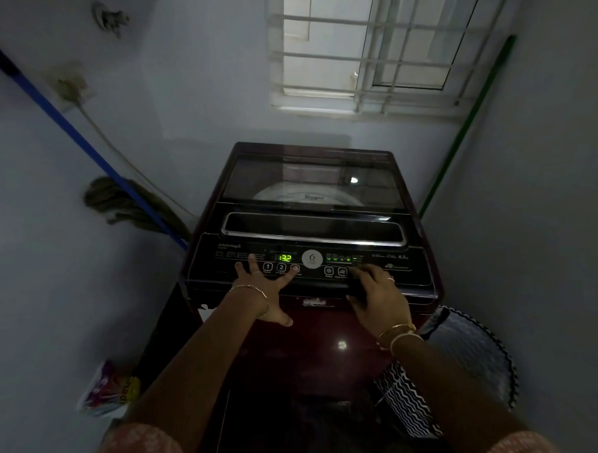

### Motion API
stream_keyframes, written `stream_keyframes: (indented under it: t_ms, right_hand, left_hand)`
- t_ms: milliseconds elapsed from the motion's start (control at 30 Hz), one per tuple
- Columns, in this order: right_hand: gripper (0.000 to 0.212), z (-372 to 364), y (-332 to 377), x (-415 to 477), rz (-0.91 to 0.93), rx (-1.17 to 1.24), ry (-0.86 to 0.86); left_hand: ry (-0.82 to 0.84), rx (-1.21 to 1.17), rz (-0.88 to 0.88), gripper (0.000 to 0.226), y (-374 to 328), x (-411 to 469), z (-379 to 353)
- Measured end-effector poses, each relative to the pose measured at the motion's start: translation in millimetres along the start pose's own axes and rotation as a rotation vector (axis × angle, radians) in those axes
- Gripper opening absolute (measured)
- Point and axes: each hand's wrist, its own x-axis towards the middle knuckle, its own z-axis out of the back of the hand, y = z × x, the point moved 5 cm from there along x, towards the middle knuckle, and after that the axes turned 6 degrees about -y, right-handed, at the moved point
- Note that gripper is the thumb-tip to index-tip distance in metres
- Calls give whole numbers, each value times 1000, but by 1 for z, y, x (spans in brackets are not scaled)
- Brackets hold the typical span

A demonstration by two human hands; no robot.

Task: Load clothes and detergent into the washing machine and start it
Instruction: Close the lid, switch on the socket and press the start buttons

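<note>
a dark red washing machine point(321, 316) is seen in the middle, set against the pale wall. a barred window point(366, 58) is found at 12 to 1 o'clock. a round dark basket point(473, 353) is placed at 4 o'clock, just beside the machine. a mop point(127, 201) with a blue handle is leaned on the wall at 9 o'clock, and a green stick point(466, 124) at 2 o'clock. the glass lid point(310, 179) is shut. the left hand point(264, 286) is laid on the black button panel point(409, 268), fingers straight and spread wide, one fingertip pressed just at 3 o'clock of the button marked 2 point(281, 267). the right hand point(377, 291) is rested on the panel too, fingers loosely bent, nothing held. a bright packet point(109, 389) is seen on the floor at 8 o'clock. green numbers point(285, 258) are lit between the hands.
</note>
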Motion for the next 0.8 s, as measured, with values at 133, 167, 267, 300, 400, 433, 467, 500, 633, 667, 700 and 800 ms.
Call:
stream_keyframes:
  t_ms: [133, 167, 267, 300, 400, 433, 467, 500, 633, 667, 700, 800]
  right_hand:
    - [64, -6, 11, -5, 65, -45, 43]
    - [68, -8, 14, -5, 79, -66, 61]
    - [78, -11, 22, -5, 101, -161, 96]
    - [81, -11, 24, -5, 98, -192, 104]
    - [90, -13, 30, -5, 93, -266, 156]
    - [91, -14, 32, -6, 90, -283, 174]
    - [91, -14, 34, -7, 86, -299, 184]
    - [91, -14, 35, -8, 81, -316, 186]
    - [90, -13, 38, -8, 70, -347, 179]
    - [90, -13, 38, -8, 73, -351, 182]
    - [91, -13, 38, -8, 75, -355, 183]
    - [90, -13, 39, -9, 77, -372, 188]
  left_hand:
    - [-38, 30, 0, 109, 1, -1, -3]
    - [-48, 32, 0, 108, 1, -1, -2]
    - [-61, 36, -6, 108, 1, -1, -1]
    - [-60, 41, -5, 108, 1, -1, -1]
    - [-65, 53, 0, 108, 1, 0, -2]
    - [-66, 56, 1, 109, 1, 0, -2]
    - [-68, 59, 2, 109, 1, 0, -3]
    - [-69, 60, 4, 109, 1, 0, -3]
    - [-66, 62, 1, 110, 1, 0, -3]
    - [-66, 63, 0, 110, 0, 0, -3]
    - [-67, 65, -1, 111, 0, 0, -3]
    - [-67, 70, -3, 111, 0, 0, -4]
